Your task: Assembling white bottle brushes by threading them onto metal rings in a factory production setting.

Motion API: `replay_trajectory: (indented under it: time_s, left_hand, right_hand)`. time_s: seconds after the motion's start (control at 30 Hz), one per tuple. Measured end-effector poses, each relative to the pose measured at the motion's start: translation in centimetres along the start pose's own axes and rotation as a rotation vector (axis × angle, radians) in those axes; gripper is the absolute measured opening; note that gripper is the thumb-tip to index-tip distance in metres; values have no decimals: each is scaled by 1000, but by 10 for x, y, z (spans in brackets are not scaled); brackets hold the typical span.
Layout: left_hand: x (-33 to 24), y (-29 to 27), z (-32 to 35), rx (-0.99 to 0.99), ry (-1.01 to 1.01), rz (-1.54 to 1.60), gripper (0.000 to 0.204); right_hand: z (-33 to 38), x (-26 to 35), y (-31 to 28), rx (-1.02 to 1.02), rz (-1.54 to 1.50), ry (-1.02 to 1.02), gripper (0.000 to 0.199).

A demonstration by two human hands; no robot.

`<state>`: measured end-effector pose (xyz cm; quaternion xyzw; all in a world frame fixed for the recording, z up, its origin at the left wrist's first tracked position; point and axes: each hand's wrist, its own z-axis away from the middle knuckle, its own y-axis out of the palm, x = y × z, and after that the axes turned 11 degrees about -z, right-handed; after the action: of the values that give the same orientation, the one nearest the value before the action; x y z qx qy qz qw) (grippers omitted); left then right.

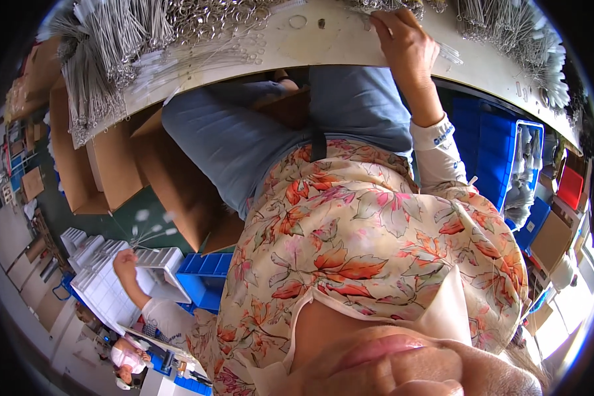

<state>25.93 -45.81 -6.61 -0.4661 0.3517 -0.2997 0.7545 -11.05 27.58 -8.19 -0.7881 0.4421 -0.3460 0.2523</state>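
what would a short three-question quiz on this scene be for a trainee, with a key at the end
1. Open question: what does the left hand hold?

2. True or false: the person's shirt is plain, with no pattern.

3. Multiple choice: where is the right hand?
A) On the lap
B) Over the worktable
C) Inside a cardboard box

Key:
1. Several thin strands with white ends, somewhat blurred.
2. False; it has a print of leaves in orange, pink and grey.
3. B
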Motion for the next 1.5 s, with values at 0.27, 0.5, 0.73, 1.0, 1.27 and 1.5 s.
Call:
replay_trajectory:
  time_s: [0.27, 0.5, 0.73, 1.0, 1.27, 1.5]
  left_hand:
    - [-212, -46, 26, 28, -90, -12, 9]
    - [-298, -37, 31, 178, -52, -11, 11]
    - [-345, -46, 76, 173, 68, 154, 10]
    - [-398, -40, 75, 110, 371, 299, 11]
    - [-421, -43, 85, 71, 553, 325, 10]
    - [-412, -38, 80, -25, 693, 301, 11]
  right_hand:
    - [2, -1, -15, -20, -21, -35, 5]
    - [-3, 6, -27, -68, 15, -81, 8]
    - [-17, 25, -55, -23, -187, -168, 20]
    - [-20, 143, -57, 765, -1459, 214, 24]
    - [-25, 242, -11, 1185, -1763, 91, 18]
    - [-24, 248, -13, 1183, -1887, 180, 11]
